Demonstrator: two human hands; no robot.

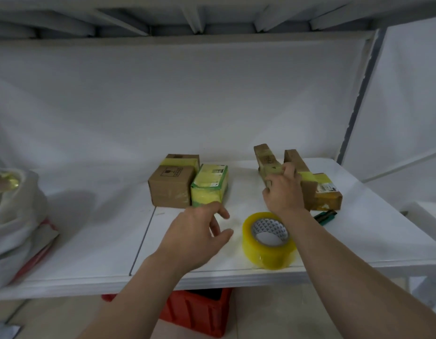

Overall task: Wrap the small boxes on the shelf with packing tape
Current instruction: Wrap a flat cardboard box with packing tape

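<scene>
The white shelf board, set before a white back wall, carries everything. We judge we are picking the next box to wrap. Our right hand grasps a narrow brown cardboard box at the right rear, just beside a flat taped cardboard box. It looks worn, with a yellowish tape band already across it. Our left hand hovers released, holding nothing, near the clear yellowish roll of packing tape at the front edge. Next we need to bring the box forward and find the tape's free end.
</scene>
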